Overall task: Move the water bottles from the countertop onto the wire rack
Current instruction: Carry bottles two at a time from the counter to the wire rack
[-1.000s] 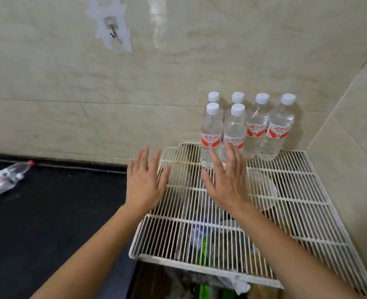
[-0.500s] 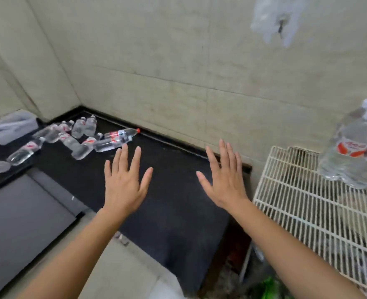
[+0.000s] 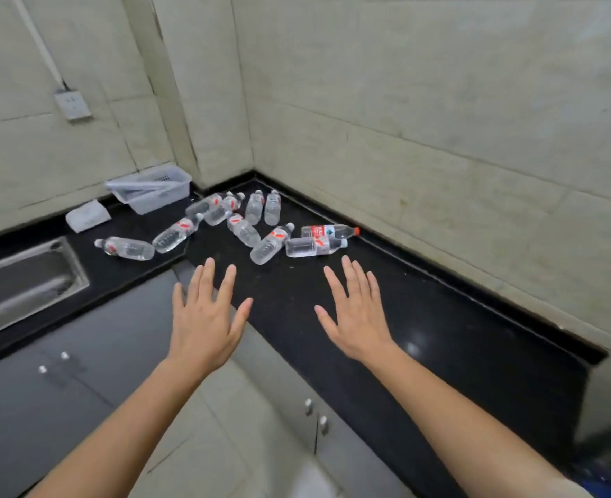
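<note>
Several clear water bottles with red-and-white labels lie scattered in the corner of the black countertop [image 3: 422, 318]. Nearest my hands are one white-capped bottle [image 3: 271, 244] and another [image 3: 315, 246] lying on their sides; behind them lies a red-capped bottle [image 3: 329, 231]. One more bottle [image 3: 126, 248] lies far left near the sink. My left hand [image 3: 205, 318] and my right hand [image 3: 356, 312] are both stretched forward, palms down, fingers spread, holding nothing, a short way in front of the bottles. The wire rack is out of view.
A steel sink [image 3: 20, 282] is set into the counter at left. A white plastic basket [image 3: 151, 188] and a folded white cloth [image 3: 88, 216] stand at the back left. Grey cabinet doors [image 3: 63, 389] run below the counter. A wall socket [image 3: 72, 109] sits above.
My view has swung left, away from the wire rack with its standing bottles, to the counter corner. Both hands stay open and empty and now reach toward the lying bottles.
</note>
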The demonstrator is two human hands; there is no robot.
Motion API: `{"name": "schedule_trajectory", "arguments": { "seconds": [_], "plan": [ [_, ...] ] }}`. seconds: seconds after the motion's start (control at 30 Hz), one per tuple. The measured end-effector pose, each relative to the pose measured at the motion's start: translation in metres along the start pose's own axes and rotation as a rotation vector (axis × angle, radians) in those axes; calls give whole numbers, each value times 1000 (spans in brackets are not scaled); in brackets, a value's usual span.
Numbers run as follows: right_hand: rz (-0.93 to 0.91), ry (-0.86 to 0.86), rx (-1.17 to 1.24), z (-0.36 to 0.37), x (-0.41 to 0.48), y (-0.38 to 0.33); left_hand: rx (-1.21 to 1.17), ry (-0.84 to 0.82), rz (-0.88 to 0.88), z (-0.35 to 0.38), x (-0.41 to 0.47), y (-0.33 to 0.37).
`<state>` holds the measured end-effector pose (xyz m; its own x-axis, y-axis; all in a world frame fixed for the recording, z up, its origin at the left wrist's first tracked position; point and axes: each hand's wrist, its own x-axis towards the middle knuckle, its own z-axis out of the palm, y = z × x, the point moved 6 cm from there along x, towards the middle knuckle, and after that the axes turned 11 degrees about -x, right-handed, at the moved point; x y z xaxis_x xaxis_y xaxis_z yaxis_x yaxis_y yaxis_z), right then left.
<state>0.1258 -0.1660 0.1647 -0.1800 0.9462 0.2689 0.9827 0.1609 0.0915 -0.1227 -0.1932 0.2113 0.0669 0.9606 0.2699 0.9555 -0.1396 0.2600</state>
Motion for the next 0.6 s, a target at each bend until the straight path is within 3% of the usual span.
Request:
{"name": "schedule_trajectory", "arguments": {
  "seconds": [0.27, 0.6],
  "plan": [
    [12, -47, 32, 67, 105, -30, 16, -122, -46, 52, 87, -77],
    [178, -234, 154, 158, 275, -21, 56, -330, -148, 108, 252, -146]
  ]
}}
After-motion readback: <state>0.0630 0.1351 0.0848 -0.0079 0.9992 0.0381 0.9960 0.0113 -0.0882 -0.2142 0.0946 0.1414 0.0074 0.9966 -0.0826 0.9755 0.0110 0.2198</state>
